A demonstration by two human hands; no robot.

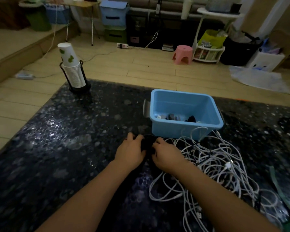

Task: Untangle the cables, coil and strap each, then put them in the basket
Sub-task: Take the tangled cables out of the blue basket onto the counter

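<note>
- Head view: left hand [131,152] and right hand [166,154] meet on a black cable [146,143], fingers curled round its dark loop.
- The loop lies on the table [65,148], a dark, glossy, pebble-patterned surface, just in front of the basket [185,129].
- Basket: light-blue rectangular plastic tub, small items at its bottom.
- White cables [213,164]: thin, round, tangled heap right of the hands.
- Ribbed white cups [73,71] stacked in a black wire holder, far left.

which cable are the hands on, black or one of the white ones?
The black cable, held between left hand and right hand; the white cables lie loose to the right.
</note>
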